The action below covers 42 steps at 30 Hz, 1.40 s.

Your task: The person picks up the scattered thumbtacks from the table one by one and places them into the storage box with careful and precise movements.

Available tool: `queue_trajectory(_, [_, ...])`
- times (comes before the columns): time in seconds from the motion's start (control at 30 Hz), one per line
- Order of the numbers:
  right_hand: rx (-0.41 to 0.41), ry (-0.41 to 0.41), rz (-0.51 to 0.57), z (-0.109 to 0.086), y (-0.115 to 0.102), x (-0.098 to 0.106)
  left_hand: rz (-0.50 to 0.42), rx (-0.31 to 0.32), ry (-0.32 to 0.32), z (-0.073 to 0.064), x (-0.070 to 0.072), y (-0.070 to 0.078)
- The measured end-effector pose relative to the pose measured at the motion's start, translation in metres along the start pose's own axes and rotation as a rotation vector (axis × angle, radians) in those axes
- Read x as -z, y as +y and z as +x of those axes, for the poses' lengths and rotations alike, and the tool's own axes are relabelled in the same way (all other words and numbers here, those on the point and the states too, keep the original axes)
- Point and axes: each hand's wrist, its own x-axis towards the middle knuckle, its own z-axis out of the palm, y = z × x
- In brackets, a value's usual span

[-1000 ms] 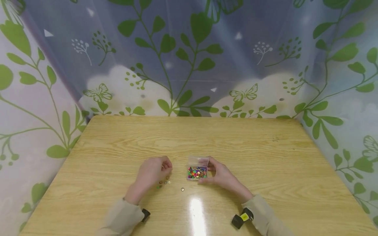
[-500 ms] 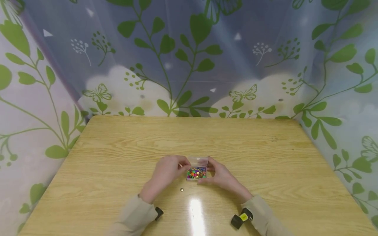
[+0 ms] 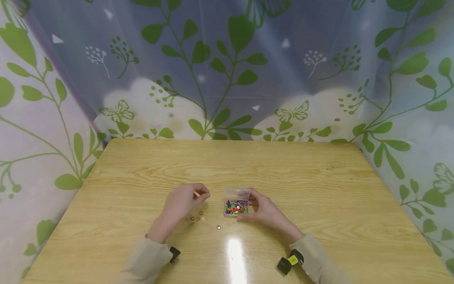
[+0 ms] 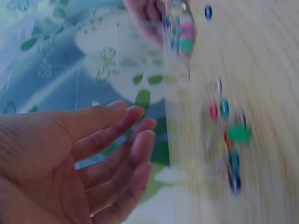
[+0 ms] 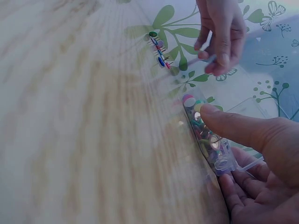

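A small clear plastic box [image 3: 236, 208], its lid raised, is packed with colourful thumbtacks. My right hand [image 3: 264, 211] grips the box from the right, thumb at the near side and fingers behind; the right wrist view shows the thumb [image 5: 233, 128] over the box's edge. Left of the box, my left hand [image 3: 184, 201] hovers above the table with thumb and index fingertips close together. A pale blue bit shows by those fingertips in the right wrist view; I cannot tell if it is held. Several loose thumbtacks [image 4: 239, 134] lie below the left hand.
A single thumbtack [image 3: 218, 227] lies apart, nearer me than the box. The wood-grain table [image 3: 227, 165] ends at a leaf-printed curtain [image 3: 227, 79] behind and at both sides. Each wrist wears a black strap; the right one carries a black-and-yellow piece [image 3: 292, 260].
My left hand went from above the loose thumbtacks right to the box's left edge, then back left, uncovering the loose thumbtacks. My right hand and the box stayed put.
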Motion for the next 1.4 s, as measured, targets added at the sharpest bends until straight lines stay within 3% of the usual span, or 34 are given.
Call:
queue_trajectory(0.3, [-0.009, 0.006, -0.004, -0.001, -0.001, 0.000, 0.045, 0.086, -0.116, -0.014, 0.014, -0.038])
queue_trajectory(0.57, [-0.004, -0.003, 0.002, -0.001, -0.001, 0.000, 0.071, 0.100, -0.136, -0.020, 0.009, -0.047])
queue_trajectory(0.73, [0.002, -0.004, 0.005, 0.000, -0.001, 0.000, 0.060, 0.126, -0.108, -0.017, 0.006, -0.048])
queue_trajectory(0.83, [-0.008, -0.006, 0.011, -0.001, -0.002, 0.000, 0.054, 0.117, -0.067, -0.013, 0.005, -0.044])
queue_trajectory(1.0, [-0.007, -0.011, 0.012, -0.002, -0.002, 0.000, 0.010, 0.031, -0.013, -0.008, 0.001, -0.028])
queue_trajectory(1.17, [-0.011, -0.009, 0.017, -0.001, -0.001, 0.000, -0.039, -0.041, -0.015, -0.003, -0.008, -0.010])
queue_trajectory(1.4, [-0.015, -0.004, 0.027, 0.000, 0.000, 0.000, -0.033, -0.190, -0.031, 0.008, -0.019, 0.015])
